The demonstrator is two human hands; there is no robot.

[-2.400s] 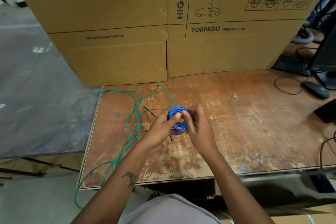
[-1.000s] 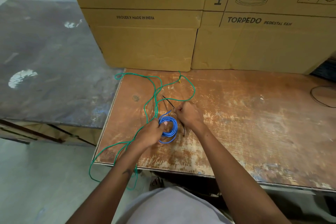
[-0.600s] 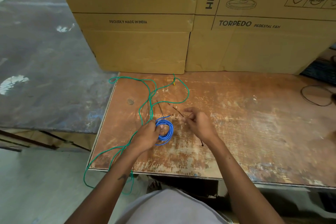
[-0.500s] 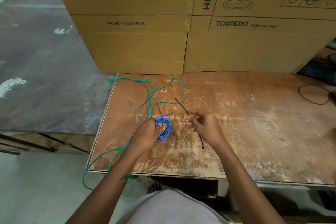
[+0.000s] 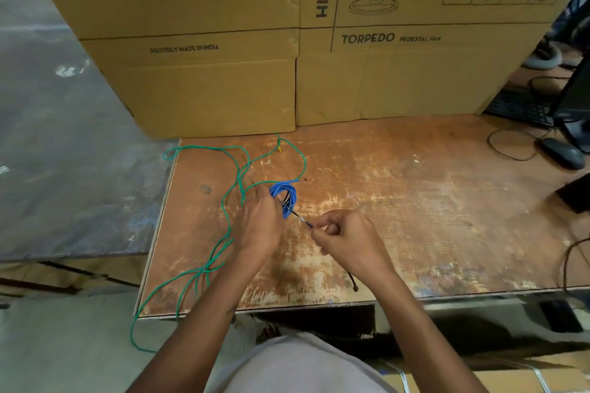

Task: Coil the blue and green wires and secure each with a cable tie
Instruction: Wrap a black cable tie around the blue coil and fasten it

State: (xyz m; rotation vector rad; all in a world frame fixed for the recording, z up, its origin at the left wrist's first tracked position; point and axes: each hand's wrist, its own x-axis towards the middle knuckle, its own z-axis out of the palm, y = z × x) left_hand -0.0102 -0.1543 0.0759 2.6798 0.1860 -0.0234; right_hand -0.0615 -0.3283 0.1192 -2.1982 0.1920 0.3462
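The blue wire (image 5: 285,195) is wound into a small coil, and my left hand (image 5: 260,225) grips it just above the worn wooden table (image 5: 399,201). A thin black cable tie (image 5: 298,216) runs from the coil down to my right hand (image 5: 346,238), which pinches it between thumb and fingers; its other end pokes out below my right wrist. The green wire (image 5: 238,175) lies loose in long loops on the table's left part and hangs over the front-left edge.
Large cardboard fan boxes (image 5: 287,41) stand along the table's back edge. At the far right are a black mouse (image 5: 563,153), a keyboard (image 5: 520,107) and thin dark cables. The table's left edge drops to a grey floor.
My right hand picked the black cable tie off the table and brought it to the blue coil. It now holds the tie stretched from the coil toward me. My left hand kept the coil.
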